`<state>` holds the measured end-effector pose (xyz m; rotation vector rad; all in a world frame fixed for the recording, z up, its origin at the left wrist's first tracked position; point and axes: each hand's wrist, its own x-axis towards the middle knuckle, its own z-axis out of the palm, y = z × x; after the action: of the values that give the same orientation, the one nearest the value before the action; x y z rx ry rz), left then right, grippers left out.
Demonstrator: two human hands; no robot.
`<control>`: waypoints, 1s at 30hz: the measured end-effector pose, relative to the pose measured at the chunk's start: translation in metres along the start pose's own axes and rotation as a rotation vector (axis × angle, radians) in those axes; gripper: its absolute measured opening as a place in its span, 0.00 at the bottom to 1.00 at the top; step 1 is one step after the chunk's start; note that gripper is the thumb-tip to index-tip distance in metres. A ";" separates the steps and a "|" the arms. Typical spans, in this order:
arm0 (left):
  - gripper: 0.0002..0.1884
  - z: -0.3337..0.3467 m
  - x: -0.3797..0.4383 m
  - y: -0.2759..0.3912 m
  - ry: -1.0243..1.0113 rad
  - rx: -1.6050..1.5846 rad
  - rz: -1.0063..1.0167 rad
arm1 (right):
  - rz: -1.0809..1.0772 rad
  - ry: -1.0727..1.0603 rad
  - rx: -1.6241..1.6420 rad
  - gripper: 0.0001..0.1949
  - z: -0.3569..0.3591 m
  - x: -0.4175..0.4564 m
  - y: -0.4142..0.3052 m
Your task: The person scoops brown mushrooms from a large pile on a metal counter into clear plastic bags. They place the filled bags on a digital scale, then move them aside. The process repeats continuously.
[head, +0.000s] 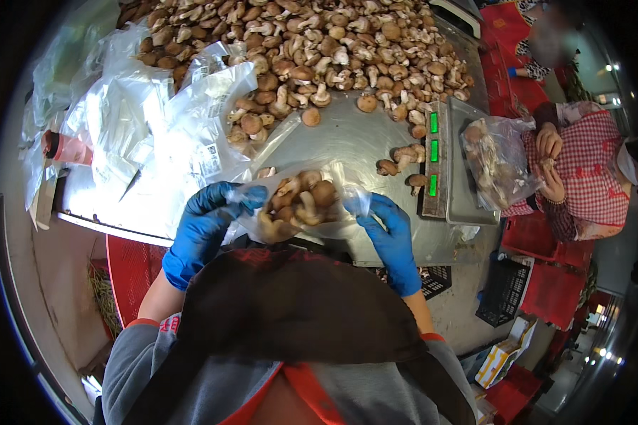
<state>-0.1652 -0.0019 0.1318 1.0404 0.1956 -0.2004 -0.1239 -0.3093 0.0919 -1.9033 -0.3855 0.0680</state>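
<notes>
A clear plastic bag (340, 226) with several shiitake mushrooms (309, 204) in it hangs between my two hands, just above the steel table's near edge. My left hand (204, 228), in a blue rubber glove, pinches the bag's left side at the top. On the other side, my right hand (391, 234), gloved alike, grips the gathered plastic of the right corner. The mushrooms show through the bag's mouth and film. Beyond it, a large heap of loose shiitake mushrooms (324, 48) covers the far part of the steel table (340, 130).
Empty printed plastic bags (138, 122) and a pink bottle (73, 150) lie left. A scale (436, 196) with green displays bears a filled bag (497, 164). Loose mushrooms (404, 156) lie beside it. A person in a checked apron (585, 159) stands right, near red crates (553, 292).
</notes>
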 end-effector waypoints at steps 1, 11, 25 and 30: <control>0.10 -0.006 0.000 -0.005 0.042 -0.014 -0.018 | 0.016 -0.051 -0.071 0.13 -0.005 0.006 0.007; 0.10 -0.009 0.003 -0.010 -0.018 -0.113 -0.060 | 0.347 0.249 -0.808 0.51 -0.045 0.071 0.138; 0.14 -0.025 -0.009 -0.016 -0.096 -0.396 0.019 | 0.208 0.232 -0.790 0.31 -0.028 0.076 0.162; 0.16 -0.026 -0.010 -0.017 -0.054 -0.354 0.039 | 0.207 0.258 -0.631 0.31 -0.002 0.068 0.140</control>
<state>-0.1813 0.0132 0.1069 0.6852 0.1550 -0.1520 -0.0268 -0.3348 -0.0269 -2.5332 -0.0243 -0.1818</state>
